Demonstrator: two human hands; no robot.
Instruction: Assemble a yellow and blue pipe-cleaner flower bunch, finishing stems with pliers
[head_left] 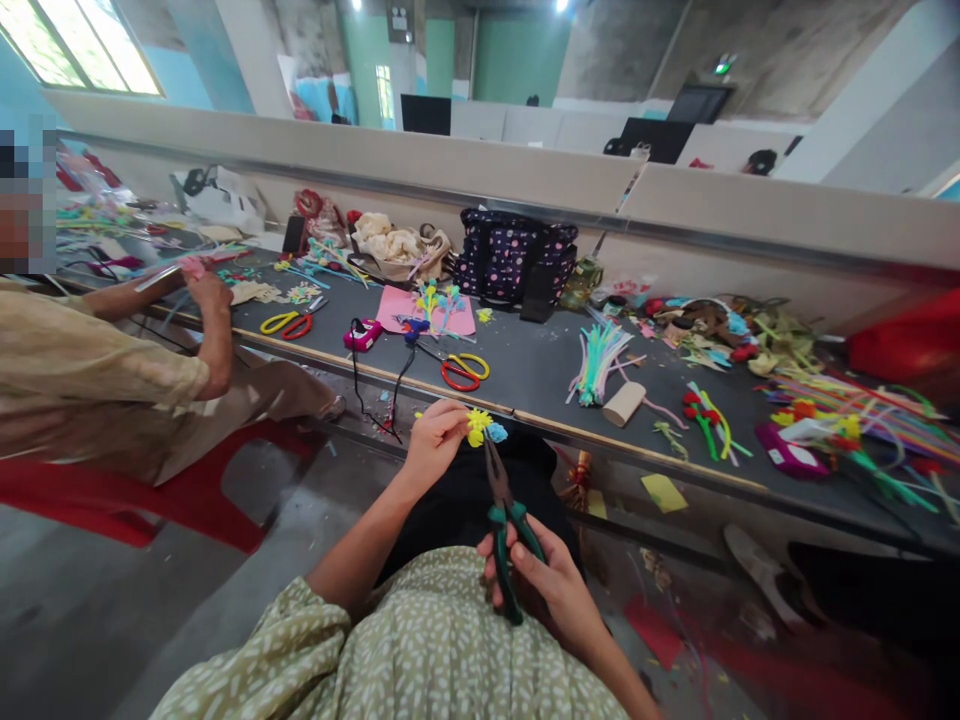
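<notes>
My left hand (437,438) pinches a small fuzzy yellow flower (477,428), apparently made of pipe cleaner, over my lap in front of the table edge. A light blue fuzzy piece (498,433) sits against its right side. My right hand (551,572) is wrapped around the green handles of long-nose pliers (496,475). The plier tips point up and reach the flower where yellow meets blue; whether they grip it is too small to tell. Beyond my hands, red-and-yellow-handled scissors (463,372) lie near the table edge.
The dark table (525,370) bears a pink sheet (390,310) with flowers, a purple device (363,335) with a cord, a pipe-cleaner bundle (598,362) and a patterned bag (514,258). At left, a co-worker (97,350) sits on a red chair (217,495).
</notes>
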